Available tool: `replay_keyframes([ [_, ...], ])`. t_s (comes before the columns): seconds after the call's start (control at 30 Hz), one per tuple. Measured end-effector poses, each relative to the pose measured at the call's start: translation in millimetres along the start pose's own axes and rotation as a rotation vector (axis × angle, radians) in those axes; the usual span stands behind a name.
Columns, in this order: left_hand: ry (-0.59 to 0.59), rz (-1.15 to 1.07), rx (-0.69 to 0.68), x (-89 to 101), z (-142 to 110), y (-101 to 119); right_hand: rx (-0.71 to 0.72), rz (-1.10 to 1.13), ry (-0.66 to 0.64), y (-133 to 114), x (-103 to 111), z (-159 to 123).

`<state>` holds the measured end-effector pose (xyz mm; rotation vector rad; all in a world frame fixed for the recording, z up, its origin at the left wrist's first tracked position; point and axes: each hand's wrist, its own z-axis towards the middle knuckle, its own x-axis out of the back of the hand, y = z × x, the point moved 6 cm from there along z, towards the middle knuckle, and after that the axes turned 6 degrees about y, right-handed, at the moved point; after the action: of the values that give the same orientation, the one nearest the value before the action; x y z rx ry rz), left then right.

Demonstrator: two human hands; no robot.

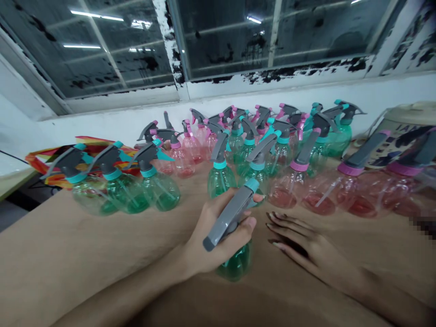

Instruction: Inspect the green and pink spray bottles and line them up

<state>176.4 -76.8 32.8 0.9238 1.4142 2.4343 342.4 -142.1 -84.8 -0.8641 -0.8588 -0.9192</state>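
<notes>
My left hand (218, 234) wraps around the neck of a green spray bottle (235, 265) with a grey and teal trigger head. This bottle stands on the wooden table (136, 254), its upper body partly hidden by my fingers. To its right, my right hand (299, 240) hovers over or rests on the tabletop, fingers stretched out and holding nothing. Just behind my left hand stand two more green spray bottles (220, 178). A pink spray bottle (284, 190) is close beyond my right fingertips.
Three green spray bottles (160, 188) stand at the left, before a colourful plastic bag (85, 141). Many pink and green bottles crowd the back near the window wall (126, 116). More pink bottles (320, 195) line the right, near a printed beige container (405, 131).
</notes>
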Motion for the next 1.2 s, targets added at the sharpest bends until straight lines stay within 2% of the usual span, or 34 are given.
replay_keyframes([
  [0.17,-0.021,0.060,0.029,0.0,-0.7,-2.3,-0.004,0.010,-0.002,-0.4,0.6,0.3],
  [0.37,0.002,0.165,-0.069,2.6,0.7,2.9,-0.011,0.018,-0.003,1.4,-1.0,-0.2],
  [0.6,0.027,0.281,-0.052,7.9,-0.4,5.2,-0.006,0.050,0.016,1.2,-0.2,0.2],
  [0.83,0.062,0.120,0.016,5.5,-1.3,2.9,-0.008,0.077,0.048,1.2,2.2,1.0],
  [1.2,0.104,0.145,0.016,5.0,-4.9,-1.5,-0.005,0.067,0.046,0.1,3.7,0.9],
])
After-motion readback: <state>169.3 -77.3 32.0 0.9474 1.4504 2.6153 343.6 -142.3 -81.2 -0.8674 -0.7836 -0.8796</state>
